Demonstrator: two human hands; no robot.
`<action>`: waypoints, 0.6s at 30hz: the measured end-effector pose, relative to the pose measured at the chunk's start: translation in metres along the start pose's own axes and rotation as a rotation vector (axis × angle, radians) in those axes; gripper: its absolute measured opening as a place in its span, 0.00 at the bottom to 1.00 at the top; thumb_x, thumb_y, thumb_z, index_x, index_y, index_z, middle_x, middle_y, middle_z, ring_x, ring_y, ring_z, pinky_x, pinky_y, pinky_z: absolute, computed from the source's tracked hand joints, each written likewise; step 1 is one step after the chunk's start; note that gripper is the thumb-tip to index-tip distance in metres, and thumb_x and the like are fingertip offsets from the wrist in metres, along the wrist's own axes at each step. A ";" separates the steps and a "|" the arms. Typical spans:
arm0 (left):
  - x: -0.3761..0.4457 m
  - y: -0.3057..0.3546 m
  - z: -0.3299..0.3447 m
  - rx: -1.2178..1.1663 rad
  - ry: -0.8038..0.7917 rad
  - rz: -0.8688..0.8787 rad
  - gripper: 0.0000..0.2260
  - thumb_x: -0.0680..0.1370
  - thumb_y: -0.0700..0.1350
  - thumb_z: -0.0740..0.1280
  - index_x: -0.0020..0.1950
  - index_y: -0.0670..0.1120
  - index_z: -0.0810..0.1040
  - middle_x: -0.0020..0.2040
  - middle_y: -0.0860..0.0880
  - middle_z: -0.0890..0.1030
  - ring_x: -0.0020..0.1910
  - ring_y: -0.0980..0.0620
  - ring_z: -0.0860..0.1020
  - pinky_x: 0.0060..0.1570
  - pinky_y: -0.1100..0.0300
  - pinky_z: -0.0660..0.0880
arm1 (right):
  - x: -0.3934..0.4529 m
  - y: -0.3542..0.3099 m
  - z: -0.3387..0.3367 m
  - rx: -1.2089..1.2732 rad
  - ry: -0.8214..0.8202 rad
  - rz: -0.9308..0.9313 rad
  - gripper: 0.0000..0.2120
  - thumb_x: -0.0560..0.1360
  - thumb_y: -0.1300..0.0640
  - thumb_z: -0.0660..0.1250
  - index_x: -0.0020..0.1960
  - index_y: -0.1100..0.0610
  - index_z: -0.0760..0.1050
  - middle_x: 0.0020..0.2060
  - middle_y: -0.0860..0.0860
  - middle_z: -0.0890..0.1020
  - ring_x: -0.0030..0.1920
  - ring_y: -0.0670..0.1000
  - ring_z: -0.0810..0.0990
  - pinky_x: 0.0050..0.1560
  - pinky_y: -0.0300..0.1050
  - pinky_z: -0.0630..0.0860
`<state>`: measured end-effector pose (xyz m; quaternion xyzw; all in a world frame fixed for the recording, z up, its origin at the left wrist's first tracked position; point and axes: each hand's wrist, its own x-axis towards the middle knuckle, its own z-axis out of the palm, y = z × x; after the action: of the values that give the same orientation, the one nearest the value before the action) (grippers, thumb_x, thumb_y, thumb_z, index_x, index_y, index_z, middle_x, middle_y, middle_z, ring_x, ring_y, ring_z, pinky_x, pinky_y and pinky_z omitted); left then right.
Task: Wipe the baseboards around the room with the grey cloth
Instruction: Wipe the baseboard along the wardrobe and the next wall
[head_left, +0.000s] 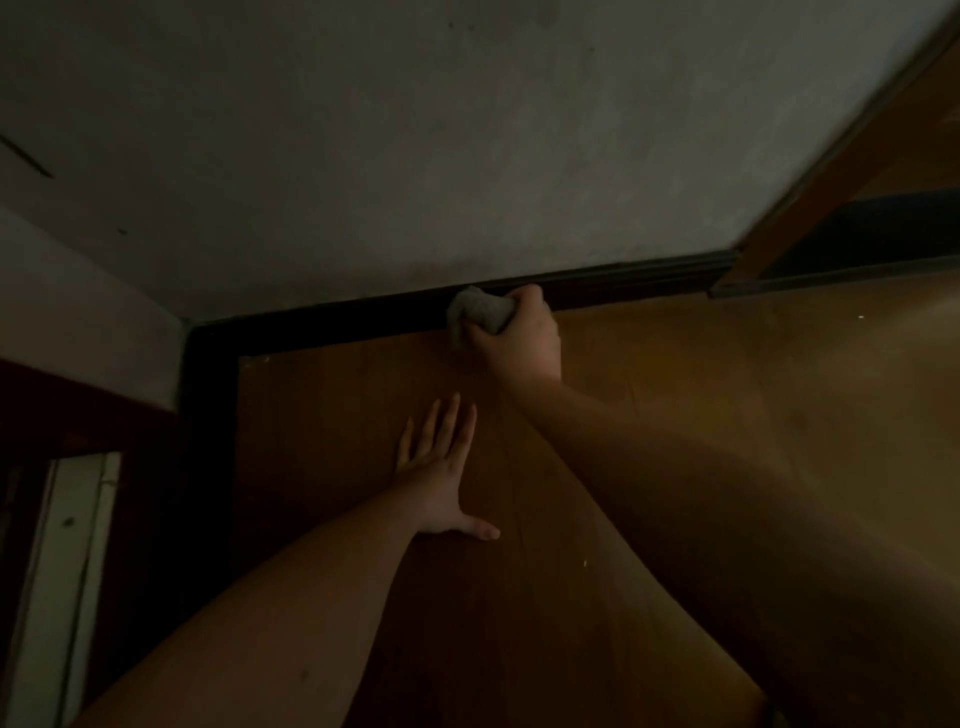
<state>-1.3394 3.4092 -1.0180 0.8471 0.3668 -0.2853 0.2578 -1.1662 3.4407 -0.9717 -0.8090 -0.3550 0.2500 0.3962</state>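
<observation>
A dark baseboard (363, 317) runs along the foot of the pale wall (415, 130), from the left corner toward the right. My right hand (522, 338) grips the bunched grey cloth (478, 312) and presses it against the baseboard near the middle. My left hand (441, 478) lies flat on the brown wooden floor (727, 415), fingers straight and spread, thumb out to the right.
The room is dim. A second dark baseboard strip (208, 441) turns down the left side at the corner. A wooden door or panel with a dark frame (831, 171) stands at the upper right. A pale frame edge (67, 571) shows at the lower left.
</observation>
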 end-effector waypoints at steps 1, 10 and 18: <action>-0.001 -0.001 0.000 0.008 0.005 -0.005 0.69 0.56 0.78 0.70 0.69 0.57 0.16 0.68 0.55 0.14 0.65 0.51 0.15 0.69 0.44 0.27 | 0.007 0.001 -0.005 0.012 0.040 0.041 0.22 0.70 0.51 0.75 0.57 0.57 0.70 0.56 0.55 0.77 0.55 0.55 0.77 0.49 0.45 0.71; -0.005 -0.003 -0.004 0.011 -0.018 -0.018 0.69 0.58 0.76 0.71 0.69 0.56 0.16 0.68 0.54 0.14 0.70 0.48 0.19 0.71 0.41 0.28 | 0.067 0.070 -0.130 -0.132 0.238 0.111 0.23 0.69 0.53 0.76 0.57 0.59 0.69 0.56 0.58 0.78 0.55 0.58 0.78 0.48 0.47 0.74; -0.003 -0.003 -0.003 0.029 -0.032 -0.026 0.69 0.58 0.78 0.70 0.69 0.56 0.16 0.68 0.53 0.14 0.69 0.48 0.18 0.71 0.42 0.28 | 0.102 0.104 -0.216 -0.267 0.256 0.158 0.26 0.67 0.54 0.78 0.59 0.60 0.71 0.57 0.58 0.78 0.56 0.57 0.78 0.56 0.54 0.78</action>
<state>-1.3422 3.4114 -1.0143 0.8413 0.3694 -0.3072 0.2477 -0.9149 3.3743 -0.9483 -0.9050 -0.2671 0.1260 0.3062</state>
